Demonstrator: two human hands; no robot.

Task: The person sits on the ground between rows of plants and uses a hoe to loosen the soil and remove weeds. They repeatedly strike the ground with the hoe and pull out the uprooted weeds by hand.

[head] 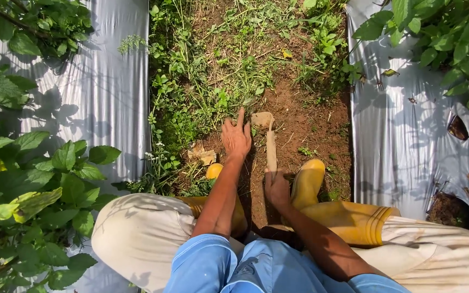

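I am crouched over a strip of bare brown soil (pixel 305 125) between two plant beds. My right hand (pixel 277 189) grips the wooden handle of a small hand hoe (pixel 271 146), whose blade (pixel 262 119) rests on the soil. My left hand (pixel 236 135) reaches forward with fingers spread, touching the ground and weeds (pixel 213 81) just left of the blade. It holds nothing that I can see.
Yellow rubber boots (pixel 308 182) stand on either side of the tool. Silver plastic mulch (pixel 104 92) covers the beds on both sides, with leafy green plants (pixel 33 184) growing through it. A planting hole (pixel 450 210) shows at right.
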